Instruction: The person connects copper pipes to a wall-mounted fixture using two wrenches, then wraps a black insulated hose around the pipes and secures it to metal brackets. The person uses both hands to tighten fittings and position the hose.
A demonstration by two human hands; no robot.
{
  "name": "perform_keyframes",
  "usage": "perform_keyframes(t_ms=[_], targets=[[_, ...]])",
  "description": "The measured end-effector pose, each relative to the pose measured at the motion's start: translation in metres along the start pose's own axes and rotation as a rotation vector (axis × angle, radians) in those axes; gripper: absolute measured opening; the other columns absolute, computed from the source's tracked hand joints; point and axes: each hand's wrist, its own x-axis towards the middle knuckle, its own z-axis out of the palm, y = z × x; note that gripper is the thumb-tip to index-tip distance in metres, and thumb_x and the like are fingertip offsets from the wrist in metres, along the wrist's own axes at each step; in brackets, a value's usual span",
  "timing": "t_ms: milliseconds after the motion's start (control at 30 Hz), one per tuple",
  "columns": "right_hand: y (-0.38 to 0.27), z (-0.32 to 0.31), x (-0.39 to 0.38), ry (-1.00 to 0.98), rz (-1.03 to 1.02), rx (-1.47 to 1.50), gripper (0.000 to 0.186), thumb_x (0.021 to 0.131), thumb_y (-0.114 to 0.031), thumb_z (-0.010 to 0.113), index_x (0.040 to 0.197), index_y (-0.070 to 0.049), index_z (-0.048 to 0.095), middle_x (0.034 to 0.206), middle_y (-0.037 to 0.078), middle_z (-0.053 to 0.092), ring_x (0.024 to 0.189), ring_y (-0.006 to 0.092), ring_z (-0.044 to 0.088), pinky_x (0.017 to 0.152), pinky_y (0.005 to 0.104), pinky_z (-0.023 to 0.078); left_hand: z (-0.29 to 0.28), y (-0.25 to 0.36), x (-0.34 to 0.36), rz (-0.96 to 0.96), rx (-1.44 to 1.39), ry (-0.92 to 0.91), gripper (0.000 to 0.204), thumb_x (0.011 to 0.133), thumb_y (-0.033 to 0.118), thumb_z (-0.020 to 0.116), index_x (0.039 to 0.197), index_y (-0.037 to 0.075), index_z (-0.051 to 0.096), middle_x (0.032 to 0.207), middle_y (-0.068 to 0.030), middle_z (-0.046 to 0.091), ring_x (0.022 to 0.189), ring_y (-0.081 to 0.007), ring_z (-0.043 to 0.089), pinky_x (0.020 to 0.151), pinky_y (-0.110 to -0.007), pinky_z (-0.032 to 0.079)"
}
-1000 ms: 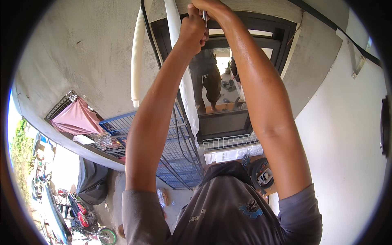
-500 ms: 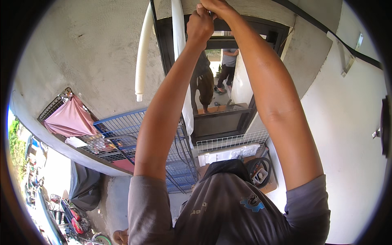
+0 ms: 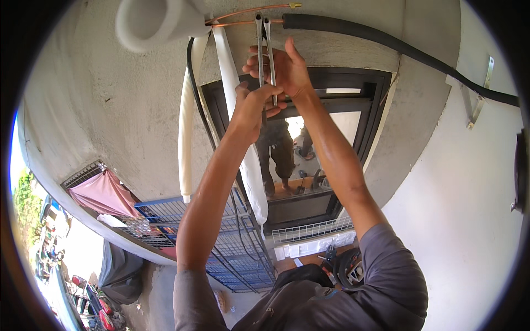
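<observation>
Two silver wrenches (image 3: 260, 47) hang side by side with their heads on a thin copper pipe (image 3: 237, 23) near the top of the view. My left hand (image 3: 251, 110) grips their handles, thumb across them. My right hand (image 3: 290, 74) is open just to the right, palm turned toward me, thumb raised and fingers spread behind the wrenches. To the right the pipe enters black foam insulation (image 3: 342, 30). A second copper tube with a brass end (image 3: 293, 5) runs above it. A white wrapped bundle (image 3: 160, 22) and a hanging white strip (image 3: 245, 176) are at the left.
A dark-framed glass door (image 3: 348, 138) reflecting legs stands behind my arms. A corrugated hose (image 3: 187, 143) and black cable hang left of it. Blue wire cages (image 3: 160, 212) with pink cloth (image 3: 102, 193) are lower left, beside parked motorbikes (image 3: 94, 300). A metal bracket (image 3: 475, 105) is on the right wall.
My hands have come down from the top edge, bringing the wrenches and pipes into view. My right hand has loosened, its fingers now spread and thumb up.
</observation>
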Motion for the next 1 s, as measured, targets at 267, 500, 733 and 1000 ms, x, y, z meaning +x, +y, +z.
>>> perform_keyframes(t_ms=[267, 500, 733, 1000], targets=[[0.067, -0.014, 0.054, -0.769, -0.096, 1.017, 0.080, 0.102, -0.068, 0.043, 0.134, 0.005, 0.049, 0.102, 0.016, 0.061, 0.094, 0.0310, 0.066, 0.086, 0.0553, 0.057, -0.011, 0.018, 0.000, -0.024, 0.143, -0.106, 0.041, 0.093, 0.013, 0.056, 0.128, -0.008, 0.050, 0.108, -0.0244, 0.071, 0.098, -0.0354, 0.074, 0.096, -0.049, 0.059], [0.051, -0.017, 0.048, -0.659, -0.035, 0.888, 0.065, 0.106, -0.064, 0.037, 0.113, -0.002, 0.056, 0.076, -0.002, 0.046, 0.056, 0.0097, 0.049, 0.061, 0.0372, 0.055, -0.008, 0.007, 0.012, 0.012, 0.216, -0.016, 0.032, 0.090, 0.011, 0.062, 0.116, -0.008, 0.058, 0.103, -0.0229, 0.072, 0.083, -0.0321, 0.076, 0.082, -0.043, 0.065], [0.039, -0.005, 0.029, -0.206, 0.018, 0.512, 0.077, 0.096, -0.083, 0.032, 0.096, -0.010, 0.055, 0.064, -0.006, 0.041, 0.050, 0.0106, 0.045, 0.056, 0.0320, 0.049, 0.013, 0.030, -0.002, -0.131, 0.428, 0.073, 0.049, 0.105, 0.046, 0.057, 0.120, 0.000, 0.056, 0.099, -0.0175, 0.075, 0.086, -0.0226, 0.077, 0.064, -0.029, 0.060], [0.050, -0.016, 0.041, -0.470, -0.015, 0.681, 0.065, 0.104, -0.067, 0.039, 0.108, -0.005, 0.053, 0.072, 0.000, 0.045, 0.067, 0.0173, 0.054, 0.079, 0.0442, 0.059, 0.018, 0.031, 0.006, -0.321, 0.584, 0.207, 0.081, 0.095, 0.078, 0.047, 0.105, -0.002, 0.061, 0.086, -0.0176, 0.076, 0.069, -0.0189, 0.075, 0.044, -0.020, 0.035]])
